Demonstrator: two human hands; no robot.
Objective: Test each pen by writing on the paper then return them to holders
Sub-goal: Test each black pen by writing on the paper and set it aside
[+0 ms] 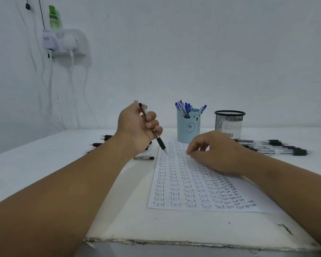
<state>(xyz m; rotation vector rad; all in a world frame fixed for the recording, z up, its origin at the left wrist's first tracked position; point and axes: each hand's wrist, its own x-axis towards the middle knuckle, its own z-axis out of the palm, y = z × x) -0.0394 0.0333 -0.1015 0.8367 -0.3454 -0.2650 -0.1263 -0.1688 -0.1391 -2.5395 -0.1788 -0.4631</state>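
Observation:
My left hand [137, 127] grips a black pen [160, 141] with curled fingers, its tip angled down just above the top left corner of the paper [174, 191]. The sheet is covered with rows of the word "Test". My right hand [213, 151] rests on the paper's upper right part, fingers loosely bent, holding nothing. Behind the sheet stands a light blue bear-faced holder [187, 127] with several blue pens [183, 107] in it. To its right stands a black mesh holder [229, 122]; no pens show above its rim.
Several black pens lie loose on the table at right [278, 148], and more lie at left [104, 141], partly hidden by my left arm. One lies by the paper's left edge [144, 158]. A wall socket with cables [63, 43] hangs at the upper left. The table's chipped front edge [193, 242] is close.

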